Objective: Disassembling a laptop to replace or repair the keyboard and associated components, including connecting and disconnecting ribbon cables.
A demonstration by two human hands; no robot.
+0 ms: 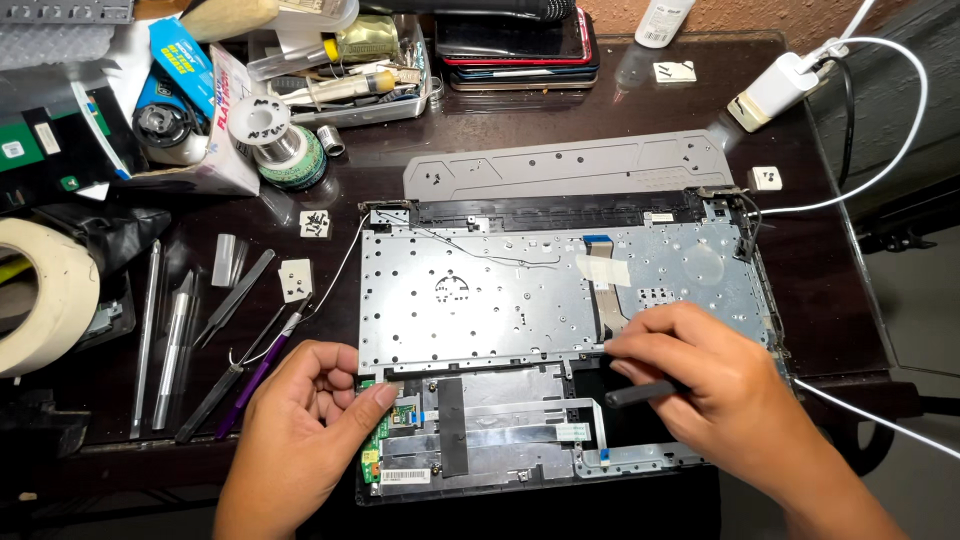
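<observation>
Crowding the laptop chassis: tweezers left; right hand grips black tool, left hand half-curled.

**Colours around the opened laptop**

We see a silver-grey metal plate dotted with small holes inside the black laptop shell. At its front left edge sits a green circuit board. Our right hand holds a black tool. Left of the laptop lie a purple-handled tool and cream tape. Behind the laptop, a white charger rests on the dark brown table.
</observation>
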